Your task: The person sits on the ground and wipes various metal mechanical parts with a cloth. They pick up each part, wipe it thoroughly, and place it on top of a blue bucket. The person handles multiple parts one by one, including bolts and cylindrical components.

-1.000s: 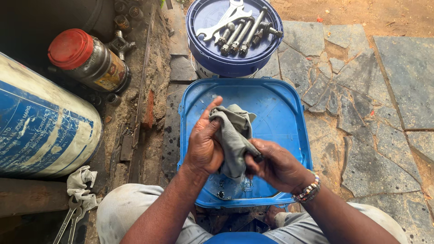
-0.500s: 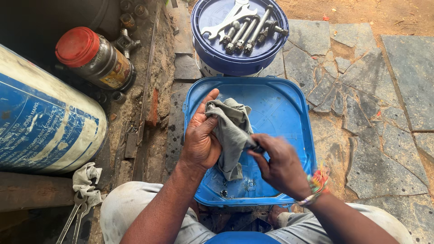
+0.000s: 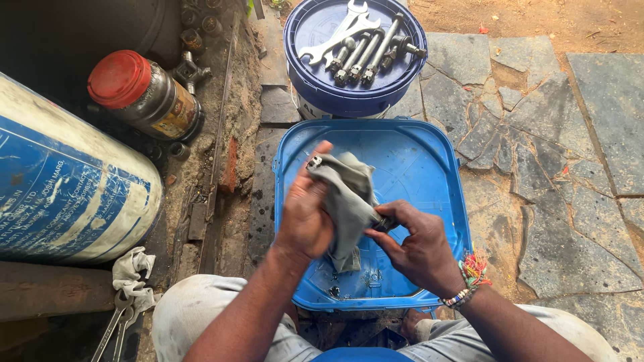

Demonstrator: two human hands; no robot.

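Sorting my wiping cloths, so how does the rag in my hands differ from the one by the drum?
The grey rag is held up in both hands over the blue tray, wrapped round a bolt. The white rag lies crumpled on the ground beside the wrenches, untouched. Both look dirty.

- Blue lid (image 3: 315,80) with spanners (image 3: 339,37) and bolts (image 3: 369,57)
- Red-capped jar (image 3: 144,94), lying on its side
- Blue-and-white drum (image 3: 60,194)
- White rag (image 3: 134,271) over spanner handles
- Stone paving (image 3: 557,167)
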